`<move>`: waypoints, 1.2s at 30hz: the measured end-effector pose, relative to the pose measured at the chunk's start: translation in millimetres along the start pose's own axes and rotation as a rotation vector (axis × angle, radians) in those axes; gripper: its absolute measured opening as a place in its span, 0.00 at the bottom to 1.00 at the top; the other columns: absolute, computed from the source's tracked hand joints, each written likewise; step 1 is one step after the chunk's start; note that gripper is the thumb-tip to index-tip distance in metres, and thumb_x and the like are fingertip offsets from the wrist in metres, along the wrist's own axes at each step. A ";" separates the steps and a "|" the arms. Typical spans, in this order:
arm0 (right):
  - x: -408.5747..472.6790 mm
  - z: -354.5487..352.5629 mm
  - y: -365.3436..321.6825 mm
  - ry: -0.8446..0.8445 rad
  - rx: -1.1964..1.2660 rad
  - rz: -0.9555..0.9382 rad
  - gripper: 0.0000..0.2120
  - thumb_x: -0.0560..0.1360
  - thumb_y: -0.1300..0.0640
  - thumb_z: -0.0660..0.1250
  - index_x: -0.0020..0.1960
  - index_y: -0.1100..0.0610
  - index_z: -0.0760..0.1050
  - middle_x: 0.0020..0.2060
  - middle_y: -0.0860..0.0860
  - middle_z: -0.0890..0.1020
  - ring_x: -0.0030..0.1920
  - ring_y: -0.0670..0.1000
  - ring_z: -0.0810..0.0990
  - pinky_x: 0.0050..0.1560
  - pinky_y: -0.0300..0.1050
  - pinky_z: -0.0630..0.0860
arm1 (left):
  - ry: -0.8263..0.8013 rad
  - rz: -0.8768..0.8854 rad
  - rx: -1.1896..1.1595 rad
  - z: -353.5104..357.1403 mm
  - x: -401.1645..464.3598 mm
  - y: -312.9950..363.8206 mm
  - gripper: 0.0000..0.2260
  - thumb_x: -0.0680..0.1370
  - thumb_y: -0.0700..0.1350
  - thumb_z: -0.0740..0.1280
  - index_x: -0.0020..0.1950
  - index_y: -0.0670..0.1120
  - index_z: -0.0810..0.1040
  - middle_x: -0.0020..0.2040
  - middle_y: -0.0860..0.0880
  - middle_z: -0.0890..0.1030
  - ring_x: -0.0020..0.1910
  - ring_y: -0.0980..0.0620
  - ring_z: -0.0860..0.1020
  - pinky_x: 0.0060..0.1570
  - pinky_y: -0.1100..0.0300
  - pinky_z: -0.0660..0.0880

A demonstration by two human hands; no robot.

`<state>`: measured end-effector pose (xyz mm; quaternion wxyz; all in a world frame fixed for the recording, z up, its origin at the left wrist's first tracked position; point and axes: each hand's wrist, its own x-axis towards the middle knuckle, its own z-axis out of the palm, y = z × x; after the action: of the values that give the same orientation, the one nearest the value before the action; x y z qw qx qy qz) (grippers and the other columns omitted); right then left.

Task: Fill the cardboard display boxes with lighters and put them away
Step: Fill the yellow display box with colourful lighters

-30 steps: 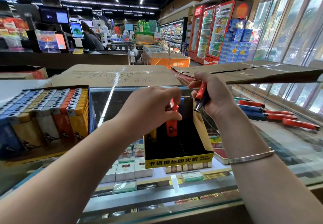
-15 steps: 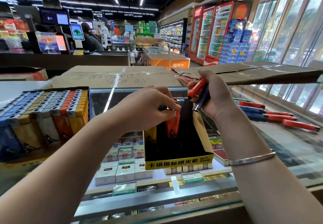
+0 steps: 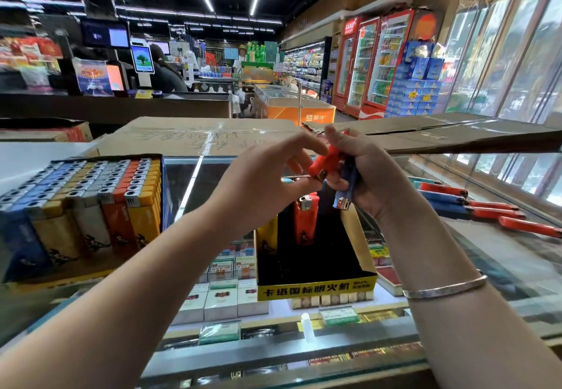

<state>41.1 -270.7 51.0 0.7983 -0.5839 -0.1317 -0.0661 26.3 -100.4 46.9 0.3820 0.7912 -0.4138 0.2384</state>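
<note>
A black cardboard display box with a yellow front stands on the glass counter. Inside it, an orange-red lighter and a yellow lighter stand upright at the back. Above the box, my right hand grips a red lighter and a blue lighter. My left hand is raised to it, thumb and fingers pinching the red lighter's lower end. To the left sits a full box of lighters in blue, yellow, grey and orange rows.
Several loose red and blue lighters lie on the glass counter to the right. Flattened cardboard covers the counter's far side. Cigarette packs show under the glass. A person stands at the checkout behind.
My left hand let go of the orange-red lighter standing in the box and rose to the red lighter in my right hand. The right hand tilted slightly.
</note>
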 end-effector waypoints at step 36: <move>8.2 -13.9 2.4 0.335 0.108 -0.039 0.18 0.78 0.53 0.60 0.31 0.58 0.69 0.23 0.51 0.75 0.21 0.47 0.69 0.22 0.34 0.63 | -0.241 0.206 0.383 -5.1 -0.8 2.1 0.12 0.75 0.49 0.68 0.57 0.53 0.80 0.48 0.54 0.81 0.49 0.55 0.73 0.46 0.51 0.76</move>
<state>51.4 -282.7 47.3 0.8377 -0.5186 -0.0116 -0.1708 23.8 -96.6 50.2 0.1470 0.8256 -0.4820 0.2540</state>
